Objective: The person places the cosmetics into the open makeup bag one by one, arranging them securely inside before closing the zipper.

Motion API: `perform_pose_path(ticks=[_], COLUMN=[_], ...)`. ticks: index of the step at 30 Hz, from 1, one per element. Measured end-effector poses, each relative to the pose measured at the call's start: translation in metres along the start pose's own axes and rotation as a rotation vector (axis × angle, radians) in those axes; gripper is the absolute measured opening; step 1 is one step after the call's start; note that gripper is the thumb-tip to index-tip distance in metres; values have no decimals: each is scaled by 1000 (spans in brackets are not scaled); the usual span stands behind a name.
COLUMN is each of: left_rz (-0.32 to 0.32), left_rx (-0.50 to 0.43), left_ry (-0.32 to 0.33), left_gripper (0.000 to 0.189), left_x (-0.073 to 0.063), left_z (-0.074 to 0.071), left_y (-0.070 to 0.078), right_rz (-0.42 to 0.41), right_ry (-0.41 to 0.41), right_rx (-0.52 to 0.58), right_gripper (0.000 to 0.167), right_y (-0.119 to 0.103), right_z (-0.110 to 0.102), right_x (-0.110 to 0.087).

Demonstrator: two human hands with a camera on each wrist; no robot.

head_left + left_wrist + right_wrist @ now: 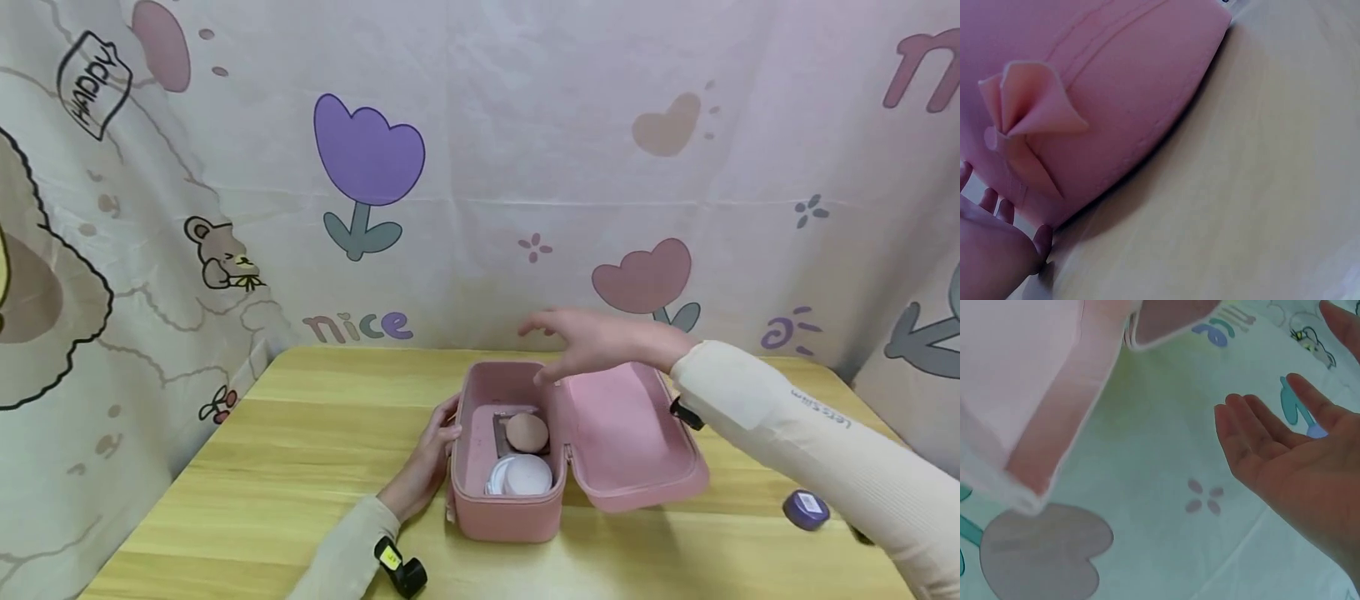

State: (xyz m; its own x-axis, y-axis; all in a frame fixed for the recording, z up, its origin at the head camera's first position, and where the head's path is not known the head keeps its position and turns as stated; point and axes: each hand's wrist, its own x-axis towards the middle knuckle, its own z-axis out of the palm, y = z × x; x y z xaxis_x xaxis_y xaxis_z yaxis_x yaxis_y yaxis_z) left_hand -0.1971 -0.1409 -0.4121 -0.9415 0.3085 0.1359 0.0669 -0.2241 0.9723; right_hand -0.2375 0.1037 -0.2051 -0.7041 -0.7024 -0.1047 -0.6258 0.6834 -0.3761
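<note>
A pink case (508,518) stands on the table with its lid (630,433) swung out to the right. Inside lie a round beige disc-shaped container (527,433), a flat rectangular item (504,435) partly under it, and a round white container (528,476) at the near end. My left hand (426,458) rests against the case's left wall, its fingers near a pink bow (1035,106) in the left wrist view. Above the far end of the case and lid, my right hand (600,337) hovers with fingers spread, holding nothing.
A small purple round container (806,510) with a white label lies on the wooden table (315,450) to the right. Another dark item (861,535) shows partly beneath the right sleeve. A printed cloth (480,167) hangs behind the table.
</note>
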Motion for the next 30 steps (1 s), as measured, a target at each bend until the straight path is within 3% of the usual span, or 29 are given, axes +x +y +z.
perform_pose_path(ticks=[8,15,23,30], left_rz=[-3,1,-11,-37], left_rx=[-1,9,18,18], left_ry=[1,4,20,6], left_gripper=[69,69,70,69], left_x=[0,0,0,-1], left_z=[0,-1,-3,-2], left_y=[1,-2,-1,1], right_rz=[24,-24,-41,-42], right_ry=[55,137,293,412], right_rx=[-74,-120,-55,69], right_gripper=[66,58,52,50], right_y=[5,18,40,48], right_z=[-9,-4,15,31], right_x=[-28,-53,-70,-89])
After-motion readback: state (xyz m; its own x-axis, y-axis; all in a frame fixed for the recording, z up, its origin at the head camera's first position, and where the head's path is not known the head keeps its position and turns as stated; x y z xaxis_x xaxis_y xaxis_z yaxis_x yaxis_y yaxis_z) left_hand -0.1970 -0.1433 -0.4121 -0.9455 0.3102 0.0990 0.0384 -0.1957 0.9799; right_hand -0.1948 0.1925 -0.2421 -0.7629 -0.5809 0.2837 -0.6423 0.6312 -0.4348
